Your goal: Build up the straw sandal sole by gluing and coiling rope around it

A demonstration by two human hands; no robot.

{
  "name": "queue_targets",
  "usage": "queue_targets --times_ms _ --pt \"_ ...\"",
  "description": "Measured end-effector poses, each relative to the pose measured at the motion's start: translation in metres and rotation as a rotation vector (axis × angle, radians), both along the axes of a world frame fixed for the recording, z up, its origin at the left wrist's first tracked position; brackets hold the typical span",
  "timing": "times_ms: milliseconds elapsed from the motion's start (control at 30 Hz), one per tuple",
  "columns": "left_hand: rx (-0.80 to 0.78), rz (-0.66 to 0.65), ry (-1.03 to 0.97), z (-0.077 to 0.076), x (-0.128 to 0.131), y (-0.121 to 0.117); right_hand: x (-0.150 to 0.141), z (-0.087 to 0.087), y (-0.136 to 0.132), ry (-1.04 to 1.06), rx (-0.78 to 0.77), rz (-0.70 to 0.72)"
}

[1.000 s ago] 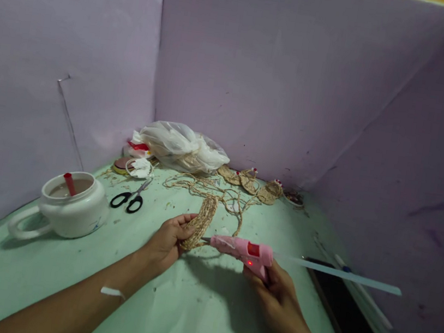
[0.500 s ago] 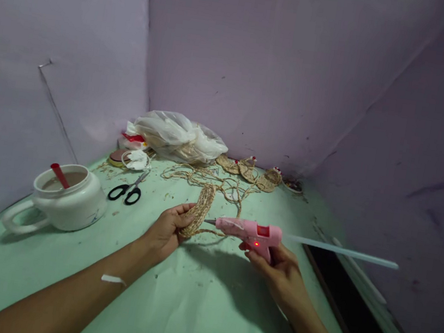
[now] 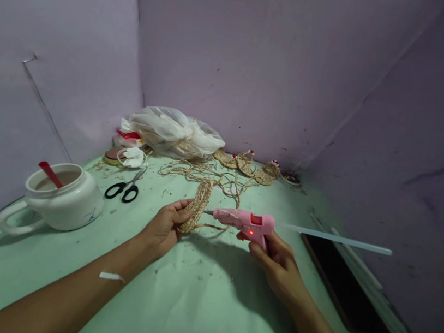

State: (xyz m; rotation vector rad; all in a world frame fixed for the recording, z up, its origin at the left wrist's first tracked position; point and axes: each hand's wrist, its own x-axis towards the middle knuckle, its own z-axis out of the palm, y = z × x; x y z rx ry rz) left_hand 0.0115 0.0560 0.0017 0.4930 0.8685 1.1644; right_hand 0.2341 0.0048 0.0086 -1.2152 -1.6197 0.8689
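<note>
1 woven straw strip (image 3: pixel 196 207), mid-frame, pinched in L hand (image 3: pixel 166 225); R hand (image 3: pixel 277 257) wrapped round pink glue gun (image 3: pixel 241 220), nozzle (image 3: pixel 209 213) at strip's R edge, contact unclear. Clear glue stick (image 3: pixel 344 240) juts from gun's back twd frame R. Loose cord (image 3: pixel 192 169) behind, ctr; scissors (image 3: pixel 130 193) ctr-L; white mug (image 3: pixel 69 208) far L; plastic bag (image 3: pixel 173 132) above, L of ctr.

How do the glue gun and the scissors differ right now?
The glue gun is pink; the scissors have black handles. The glue gun is in the right grip; the scissors lie on the table. The glue gun's nozzle points at the woven piece; the scissors' blades point toward the far wall. Both are hand tools.
</note>
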Motion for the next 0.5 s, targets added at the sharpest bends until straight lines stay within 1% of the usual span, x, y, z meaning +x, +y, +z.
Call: queue_targets --times_ms 200,500 --pt "0.011 0.001 -0.020 -0.0004 -0.0003 -0.0006 0.0005 -0.0075 0.0007 -0.006 0.039 0.004" --pt "-0.009 0.003 0.011 0.0018 0.0010 -0.0015 0.0001 -0.0066 0.0011 -0.016 0.078 -0.019"
